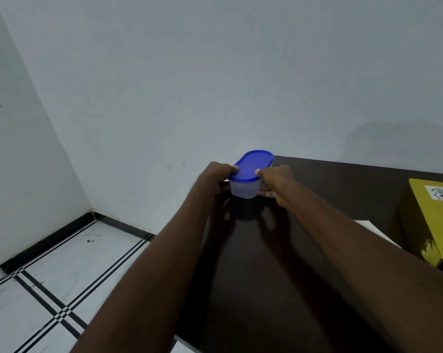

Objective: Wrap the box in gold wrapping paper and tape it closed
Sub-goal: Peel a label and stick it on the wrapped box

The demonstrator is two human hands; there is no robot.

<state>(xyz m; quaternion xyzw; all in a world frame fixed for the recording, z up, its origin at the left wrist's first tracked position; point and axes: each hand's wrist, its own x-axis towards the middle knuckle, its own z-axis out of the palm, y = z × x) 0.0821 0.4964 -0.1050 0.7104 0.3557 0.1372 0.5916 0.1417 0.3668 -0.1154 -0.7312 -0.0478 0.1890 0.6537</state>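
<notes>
We hold the oval clear plastic box with the blue lid (251, 171) at the dark table's (266, 276) far left corner, left hand (216, 173) and right hand (275, 183) gripping its near end, thumbs on the lid. The gold-wrapped carton (429, 220) sits right. We should keep the box level.

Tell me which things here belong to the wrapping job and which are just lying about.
Part of the job: box with blue lid, gripped by left hand and right hand; gold wrapping paper.
Just lying about: white sheet on the dark table.
</notes>
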